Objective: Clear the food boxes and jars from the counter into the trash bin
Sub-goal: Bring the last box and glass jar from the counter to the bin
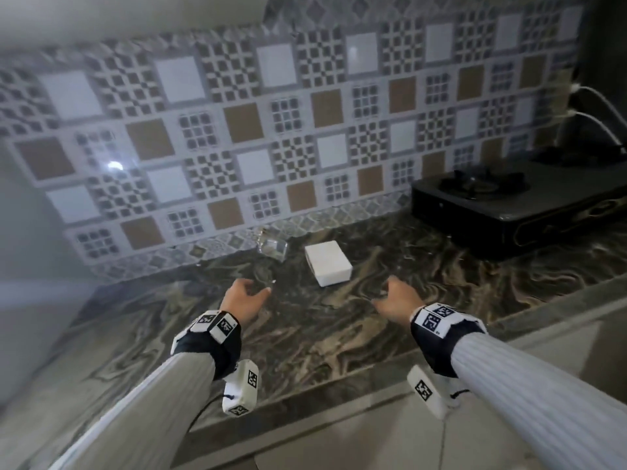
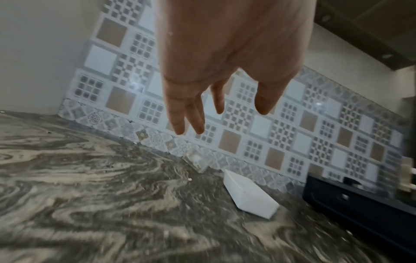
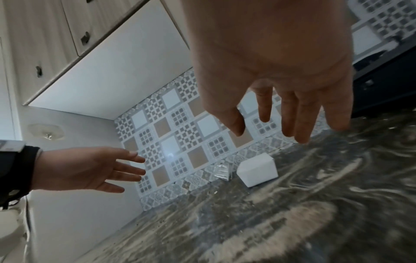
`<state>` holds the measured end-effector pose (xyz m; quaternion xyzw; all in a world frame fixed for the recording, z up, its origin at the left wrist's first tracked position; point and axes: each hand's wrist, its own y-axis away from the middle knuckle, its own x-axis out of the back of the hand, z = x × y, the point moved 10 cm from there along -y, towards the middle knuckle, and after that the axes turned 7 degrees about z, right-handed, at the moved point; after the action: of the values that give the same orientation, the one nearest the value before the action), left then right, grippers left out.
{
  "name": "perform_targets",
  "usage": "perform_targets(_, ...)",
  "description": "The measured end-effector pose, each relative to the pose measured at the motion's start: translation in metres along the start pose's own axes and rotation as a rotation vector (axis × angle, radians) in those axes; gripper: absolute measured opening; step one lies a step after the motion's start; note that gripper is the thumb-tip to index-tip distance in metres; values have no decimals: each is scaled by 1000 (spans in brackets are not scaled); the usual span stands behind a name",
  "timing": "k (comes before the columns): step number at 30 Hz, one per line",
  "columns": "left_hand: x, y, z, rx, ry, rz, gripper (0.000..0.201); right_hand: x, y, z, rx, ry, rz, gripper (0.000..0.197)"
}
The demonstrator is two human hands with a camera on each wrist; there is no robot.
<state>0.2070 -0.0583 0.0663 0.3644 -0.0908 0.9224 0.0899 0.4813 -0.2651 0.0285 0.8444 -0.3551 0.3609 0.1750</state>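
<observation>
Both my hands hover empty above the marbled desk (image 1: 305, 334), fingers loose and spread. My left hand (image 1: 242, 300) sits left of centre in the head view, my right hand (image 1: 395, 300) right of centre. The white box (image 1: 327, 268) lies on the desk just above and between them, near the tiled wall (image 1: 237, 130). A clear jar (image 1: 271, 249) stands just left of it, against the tiles. A black stove (image 1: 509, 201) occupies the right edge.

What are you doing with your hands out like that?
A person is reaching over the marbled counter with both hands empty. The left hand and right hand are open, holding nothing yet. Ahead of them, near the tiled wall, a white box and a clear jar wait to be thrown away.
</observation>
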Motion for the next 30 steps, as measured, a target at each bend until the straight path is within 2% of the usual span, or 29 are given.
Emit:
perform_targets(3,10,-39,-2,12,46,45,62,-18,-31,-27,22,-1,4,55)
perform_targets(8,-9,-103,-2,38,68,59,63,-53,-101,-59,80,11,-56,50)
perform_targets(16,-59,-204,17,80,27,38,73,-88,-225,-84,118,207,-125,79)
perform_targets(25,-119,-292,20,121,-75,6,69,-118,-334,-101,220,360,-275,96)
perform_targets(30,-138,-341,10,192,-253,85,92,-149,-374,-102,252,402,-486,114)
